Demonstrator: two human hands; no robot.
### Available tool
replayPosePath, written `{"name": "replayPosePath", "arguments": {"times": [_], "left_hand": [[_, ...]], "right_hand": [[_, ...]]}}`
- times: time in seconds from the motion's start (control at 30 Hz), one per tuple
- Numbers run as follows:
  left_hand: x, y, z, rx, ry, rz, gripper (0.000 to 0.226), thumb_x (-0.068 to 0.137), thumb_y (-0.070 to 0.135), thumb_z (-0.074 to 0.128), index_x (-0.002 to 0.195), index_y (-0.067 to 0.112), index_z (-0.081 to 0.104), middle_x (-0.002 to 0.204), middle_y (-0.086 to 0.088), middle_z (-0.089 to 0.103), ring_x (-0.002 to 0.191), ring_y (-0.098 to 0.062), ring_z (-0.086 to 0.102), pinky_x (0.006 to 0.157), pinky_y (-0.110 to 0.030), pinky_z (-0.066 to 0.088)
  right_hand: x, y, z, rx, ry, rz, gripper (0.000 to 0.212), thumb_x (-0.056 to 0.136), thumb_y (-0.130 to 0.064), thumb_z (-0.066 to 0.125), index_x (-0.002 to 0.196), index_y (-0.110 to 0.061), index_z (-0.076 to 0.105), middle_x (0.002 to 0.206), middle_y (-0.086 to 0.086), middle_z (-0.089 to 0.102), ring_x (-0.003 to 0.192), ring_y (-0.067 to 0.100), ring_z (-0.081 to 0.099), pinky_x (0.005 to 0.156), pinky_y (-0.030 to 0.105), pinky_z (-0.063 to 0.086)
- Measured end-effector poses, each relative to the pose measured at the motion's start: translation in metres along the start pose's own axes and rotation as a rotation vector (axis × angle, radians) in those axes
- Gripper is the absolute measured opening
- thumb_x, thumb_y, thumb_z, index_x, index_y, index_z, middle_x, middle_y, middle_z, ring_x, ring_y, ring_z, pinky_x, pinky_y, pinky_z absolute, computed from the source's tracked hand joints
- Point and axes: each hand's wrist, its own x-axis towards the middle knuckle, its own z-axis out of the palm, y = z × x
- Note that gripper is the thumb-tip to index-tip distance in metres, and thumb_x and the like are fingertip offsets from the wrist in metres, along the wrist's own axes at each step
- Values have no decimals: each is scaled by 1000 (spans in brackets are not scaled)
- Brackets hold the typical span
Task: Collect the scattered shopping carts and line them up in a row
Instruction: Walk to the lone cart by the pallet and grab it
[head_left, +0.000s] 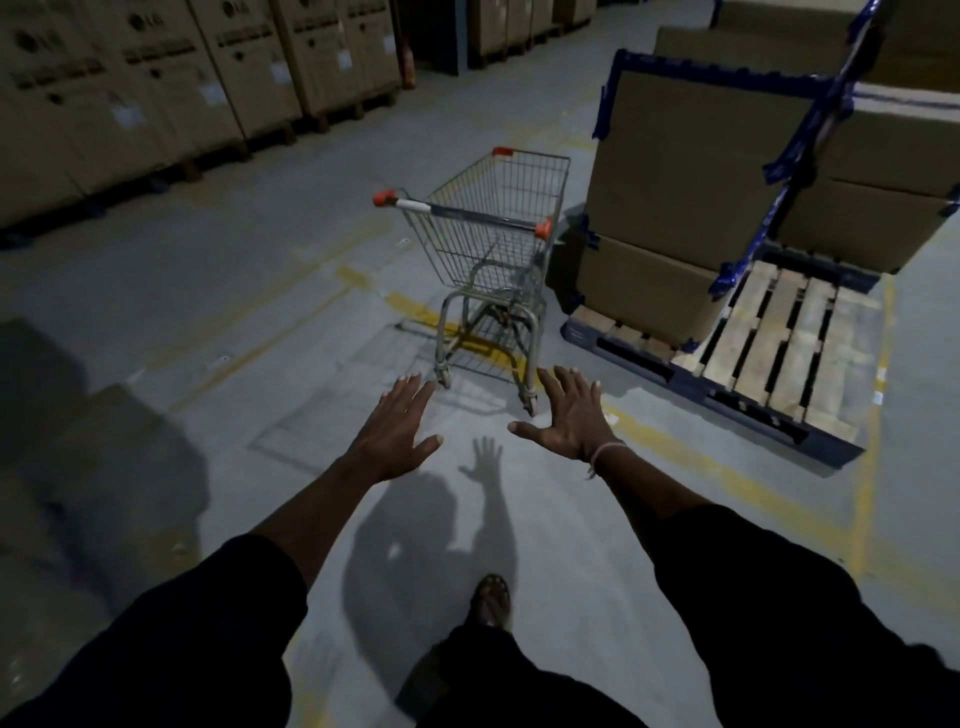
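The wire shopping cart (493, 244) stood with nothing visible in its basket beside stacked cardboard boxes (691, 208), while the left hand (397, 434) and right hand (569, 415) reached out, fingers spread, holding nothing.

Head-worn camera looks forward and down over warehouse floor (208, 312).

1. Silver wire-mesh shopping cart with orange-capped handle (493, 244): upright on grey concrete floor, basket empty.
2. Stands just beside stacked cardboard boxes on wooden pallet, handle toward the person.
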Motion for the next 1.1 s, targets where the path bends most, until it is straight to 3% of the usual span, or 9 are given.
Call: {"name": "replayPosePath", "arguments": {"times": [0.17, 0.37, 0.47, 0.57, 0.67, 0.77, 0.87, 0.97, 1.1], "left_hand": [[111, -55, -41, 31, -56, 38, 87, 97, 53, 49, 160, 21, -2, 167, -4, -12, 153, -22, -13, 125, -47, 5], [226, -89, -81, -16, 8, 40, 88, 97, 50, 52, 160, 22, -2, 167, -3, -13, 153, -22, -13, 124, -44, 3], [274, -107, -89, -4, 5, 54, 88, 93, 56, 46, 160, 21, 1, 167, -4, -9, 153, -23, -11, 124, -45, 4], [323, -125, -95, -11, -10, 83, 90, 88, 60, 39, 160, 22, 1, 167, -5, -8, 153, -24, -10, 123, -45, 2], [375, -141, -103, -10, -30, 96, 88, 94, 51, 51, 160, 22, 0, 167, -6, -9, 153, -25, -11, 124, -45, 3], [430, -158, -112, -10, -45, 103, 88, 95, 44, 56, 160, 21, 1, 167, -7, -7, 154, -26, -10, 124, -47, 3], [476, -184, -112, 9, -50, 177, 88, 88, 51, 49, 160, 15, 11, 166, -11, 8, 154, -32, 1, 123, -53, 9], [519, -211, -108, 50, -105, 229, 95, 75, 64, 34, 155, 12, 28, 160, -13, 28, 150, -38, 18, 119, -58, 17], [574, -223, -110, 142, -224, 282, 93, 70, 67, 48, 149, 20, 35, 145, -10, 46, 137, -34, 37, 117, -57, 20]], "right_hand": [[121, -7, -25, 14, -8, 28, 124, 67, -98, 36, 164, -26, 11, 171, 9, 6, 157, 32, -1, 123, 61, -3], [241, -6, -59, -4, 50, -6, 121, 68, -98, 35, 163, -25, 17, 170, 10, 12, 156, 33, 5, 122, 63, -4], [291, -6, -69, -42, 60, -8, 115, 74, -93, 44, 163, -26, 17, 170, 9, 12, 156, 33, 5, 122, 64, 2], [337, -9, -74, -61, 72, 6, 122, 68, -99, 35, 163, -24, 18, 170, 10, 12, 156, 33, 6, 123, 62, 5], [385, -14, -77, -79, 72, 20, 126, 64, -99, 29, 164, -23, 17, 170, 10, 11, 156, 33, 5, 124, 59, 2], [432, -15, -77, -97, 49, 63, 119, 71, -91, 41, 164, -22, 15, 170, 11, 11, 156, 35, 6, 124, 59, 2], [473, -14, -74, -113, -33, 141, 109, 80, -82, 56, 163, -20, 20, 165, 16, 23, 151, 39, 19, 124, 58, 7], [500, -13, -66, -169, -66, 196, 105, 80, -83, 55, 159, -19, 28, 154, 18, 37, 142, 39, 31, 122, 52, 14], [527, -15, -53, -216, -108, 315, 103, 78, -85, 56, 154, -18, 35, 153, 18, 40, 142, 41, 32, 123, 58, 5]]}}
